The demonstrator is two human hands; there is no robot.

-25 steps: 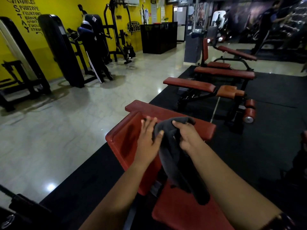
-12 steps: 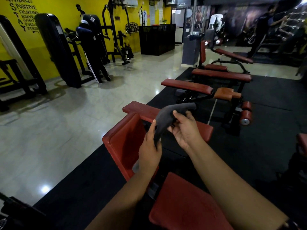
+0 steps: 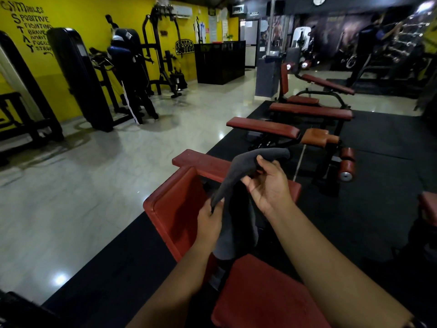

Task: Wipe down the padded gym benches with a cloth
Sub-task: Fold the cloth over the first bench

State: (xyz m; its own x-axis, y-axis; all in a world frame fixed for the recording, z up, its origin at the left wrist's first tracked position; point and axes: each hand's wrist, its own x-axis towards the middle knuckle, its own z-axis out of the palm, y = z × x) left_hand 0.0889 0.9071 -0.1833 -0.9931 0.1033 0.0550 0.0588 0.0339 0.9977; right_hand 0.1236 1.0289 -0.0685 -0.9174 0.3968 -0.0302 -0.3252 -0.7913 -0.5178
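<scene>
A dark grey cloth [image 3: 238, 185] hangs in the air between both hands, above a red padded bench. My right hand [image 3: 269, 185] holds its upper part, thumb and fingers curled over the fabric. My left hand [image 3: 209, 216] pinches a lower edge of it. Below them the bench's tilted back pad [image 3: 172, 209] rises at the left and its seat pad [image 3: 264, 292] lies close to me. The cloth touches neither pad as far as I can see.
More red benches stand in a row ahead: a flat bench [image 3: 262, 126] with roller pads [image 3: 346, 165], another bench [image 3: 309, 111] behind it. Black rubber matting [image 3: 378, 185] lies to the right, shiny tile floor [image 3: 94, 185] to the left. Black machines [image 3: 80, 76] line the yellow wall.
The cloth was pressed on the back pad's top a second ago; both hands have lifted it off. My left hand slid down to a lower edge, my right stays on the top fold.
</scene>
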